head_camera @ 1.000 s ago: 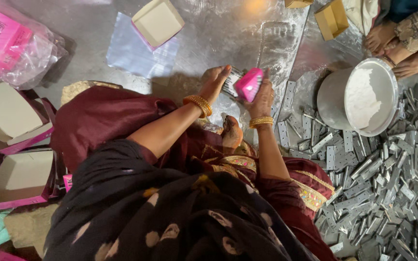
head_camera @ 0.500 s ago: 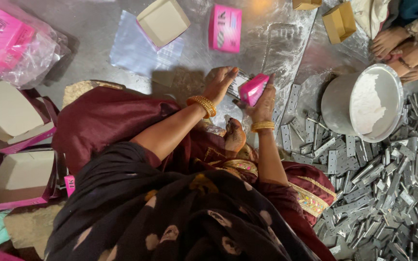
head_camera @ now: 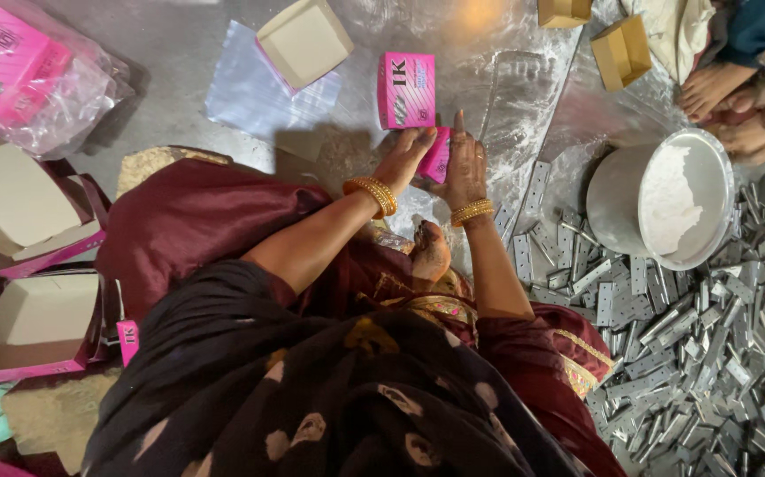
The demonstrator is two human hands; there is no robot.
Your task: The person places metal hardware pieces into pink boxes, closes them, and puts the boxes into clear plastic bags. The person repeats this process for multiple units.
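Floor-level packing workshop, heaped metal hinges [head_camera: 709, 353], pink cartons [head_camera: 406, 89], powder bowl [head_camera: 661, 196]

floor [head_camera: 179, 53] strewn with metal hinges [head_camera: 700, 353]

small pink box [head_camera: 437, 155] mostly hidden between left hand [head_camera: 406, 159] and right hand [head_camera: 464, 168], co-worker's feet [head_camera: 736, 102] cut by right edge, hinge pile [head_camera: 709, 371] running off frame

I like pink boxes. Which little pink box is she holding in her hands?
The small pink box between her left hand and right hand. The other closed pink box lies flat on the floor, just beyond her fingers.
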